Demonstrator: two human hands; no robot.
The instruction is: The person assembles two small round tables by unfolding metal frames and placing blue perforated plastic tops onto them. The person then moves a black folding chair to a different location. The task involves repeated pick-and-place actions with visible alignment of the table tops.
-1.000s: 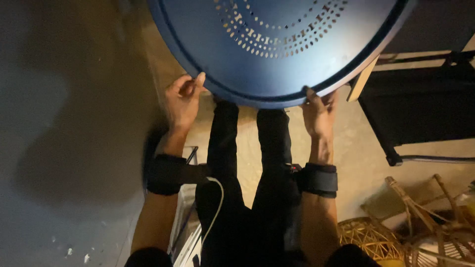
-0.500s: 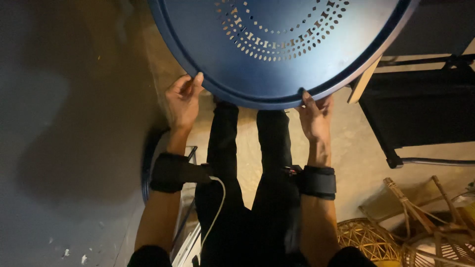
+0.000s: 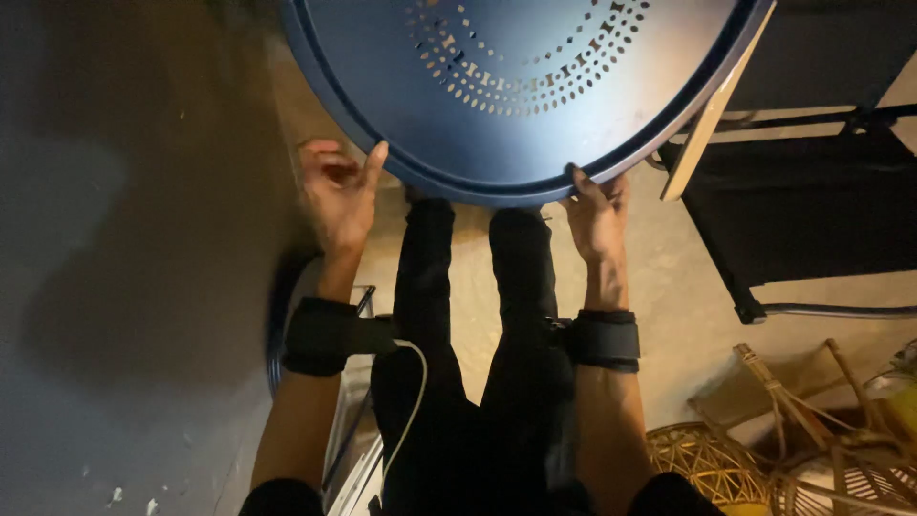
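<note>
Tabletop (image 3: 535, 86), round, dark blue metal, raised rim, rings of small punched holes toward its middle; fills the upper centre of the view, its near edge above the person's legs.

Left hand (image 3: 339, 196): at the near-left rim, fingers loosely curled, thumb and forefinger tip against the edge; palm partly open, not wrapped round the rim. Whether it bears any weight cannot be told.

Right hand (image 3: 594, 218): at the near-right rim, fingertips hooked over the edge, fingers bent, a light grip on the rim.

Wrist bands (image 3: 320, 336), black, one on each forearm; a thin white cable (image 3: 413, 401) runs down from the left one.

Legs (image 3: 478, 325) in black trousers, directly below the tabletop, between the two arms.

Folding chair (image 3: 812, 220), black fabric on a dark frame, right of the tabletop; a pale wooden slat (image 3: 702, 134) slants beside the rim.

Wicker pieces (image 3: 764, 449), lower right, on the floor.

Floor (image 3: 134, 287), dull concrete, dark and shadowed at left.
</note>
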